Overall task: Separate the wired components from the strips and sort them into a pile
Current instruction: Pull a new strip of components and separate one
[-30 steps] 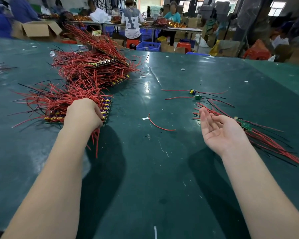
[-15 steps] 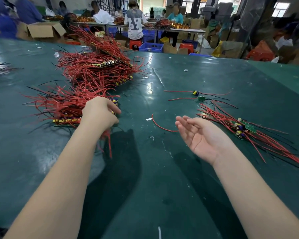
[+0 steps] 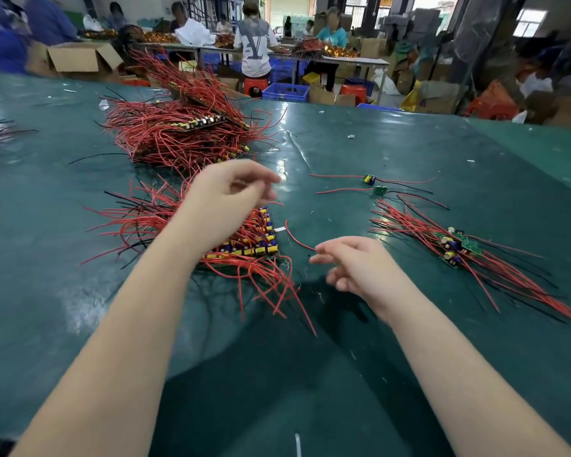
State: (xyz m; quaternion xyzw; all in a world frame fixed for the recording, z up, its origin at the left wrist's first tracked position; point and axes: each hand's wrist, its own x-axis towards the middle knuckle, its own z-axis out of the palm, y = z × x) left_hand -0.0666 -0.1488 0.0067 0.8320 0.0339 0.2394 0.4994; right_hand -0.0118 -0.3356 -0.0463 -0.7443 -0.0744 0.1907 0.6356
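We hold our left hand (image 3: pixel 225 199) loose and empty above the strip (image 3: pixel 244 242) at frame centre; our right hand (image 3: pixel 353 268), relaxed, empty, is near it, ready to pull components.

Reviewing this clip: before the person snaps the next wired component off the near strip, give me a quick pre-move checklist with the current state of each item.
1. Near strip within reach, in front of the left hand: ok.
2. Left hand gripping the strip: not ok; it hovers above with loosely curled fingers, blurred.
3. Right hand free to pull: ok; it holds nothing.
4. Sorted pile visible on the right, with bare table between it and the strip: ok.
5. Loose red wire lying near the strip's right end: cannot tell if it would snag.
6. Strip's wires untangled from each other: cannot tell.
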